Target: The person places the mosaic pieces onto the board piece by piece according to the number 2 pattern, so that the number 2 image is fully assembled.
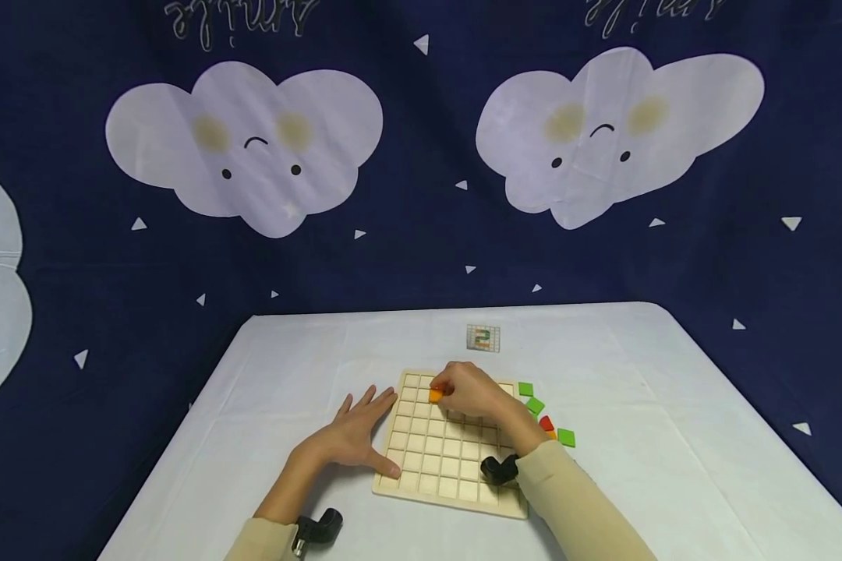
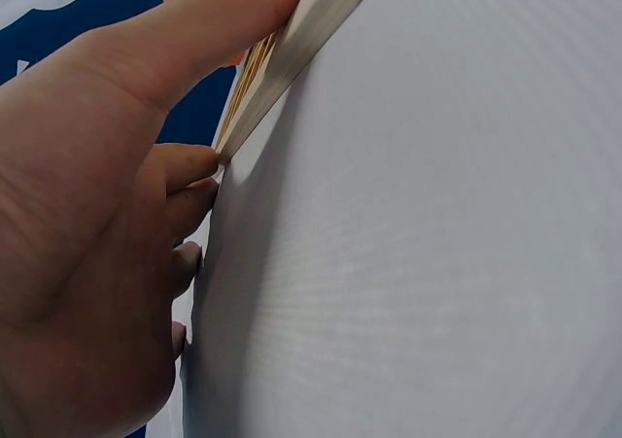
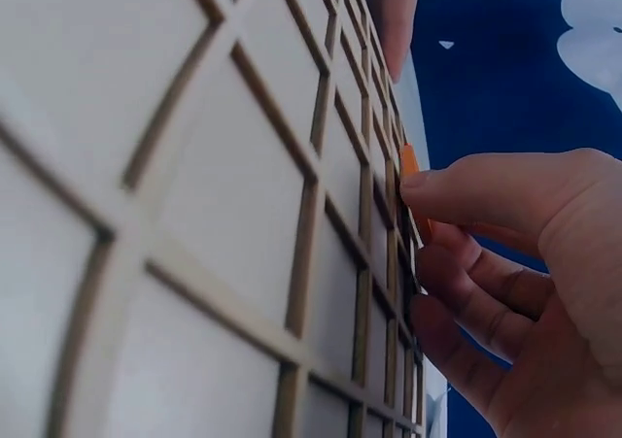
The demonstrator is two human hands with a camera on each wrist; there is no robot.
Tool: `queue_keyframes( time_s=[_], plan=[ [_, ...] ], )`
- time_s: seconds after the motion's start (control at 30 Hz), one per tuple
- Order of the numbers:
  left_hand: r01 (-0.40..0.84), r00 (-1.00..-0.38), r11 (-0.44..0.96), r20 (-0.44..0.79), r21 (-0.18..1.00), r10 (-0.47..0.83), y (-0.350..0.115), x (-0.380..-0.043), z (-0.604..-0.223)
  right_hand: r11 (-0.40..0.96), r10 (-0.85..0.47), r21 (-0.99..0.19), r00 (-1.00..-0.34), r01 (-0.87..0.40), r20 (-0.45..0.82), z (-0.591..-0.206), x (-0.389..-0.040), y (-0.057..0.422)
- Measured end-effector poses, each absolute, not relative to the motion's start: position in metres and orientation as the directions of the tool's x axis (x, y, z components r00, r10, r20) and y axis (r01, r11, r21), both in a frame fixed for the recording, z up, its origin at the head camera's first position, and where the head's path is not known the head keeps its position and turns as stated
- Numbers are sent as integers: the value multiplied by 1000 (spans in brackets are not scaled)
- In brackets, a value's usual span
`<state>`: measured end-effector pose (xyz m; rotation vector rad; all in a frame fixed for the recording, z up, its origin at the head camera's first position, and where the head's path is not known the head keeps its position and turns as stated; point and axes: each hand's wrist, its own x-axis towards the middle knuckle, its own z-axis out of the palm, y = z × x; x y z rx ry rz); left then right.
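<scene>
A pale wooden board (image 1: 415,460) with a grid of square cells lies on the table. At its far part my right hand (image 1: 472,391) pinches an orange tile (image 1: 436,396). The right wrist view shows the thumb against that orange tile (image 3: 408,161), with the other fingers curled close by; they hide part of it. My left hand (image 1: 351,435) is spread along the board's left side, thumb on the near left corner area and fingertips at the far left edge. From the left wrist, straight fingers (image 2: 190,166) touch the board's edge (image 2: 292,59).
Beside the board's right edge lie green tiles (image 1: 566,437), a red piece (image 1: 546,423) and another orange piece (image 1: 551,436), partly behind the right forearm. A small card (image 1: 483,338) with a coloured figure on a grid lies beyond the board. A dark cloud-print cloth (image 1: 421,265) hangs behind the white table (image 1: 673,436).
</scene>
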<state>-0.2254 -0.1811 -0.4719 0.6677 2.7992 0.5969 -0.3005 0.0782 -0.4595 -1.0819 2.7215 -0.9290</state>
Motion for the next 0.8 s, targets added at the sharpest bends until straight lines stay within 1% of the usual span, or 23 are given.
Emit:
queue_keyframes(
  time_s=[0.27, 0.57, 0.8],
  plan=[
    [390, -877, 819, -100, 422, 469, -181, -226, -473, 592, -632, -547, -762, -592, 141, -461, -299, 82],
    [391, -877, 814, -96, 429, 472, -181, -226, -473, 601, -643, -509, -751, -616, 150, -463, -300, 83],
    [395, -872, 813, -104, 428, 479, -181, -226, -471, 604, -636, -518, -758, -605, 144, -464, -300, 82]
  ],
)
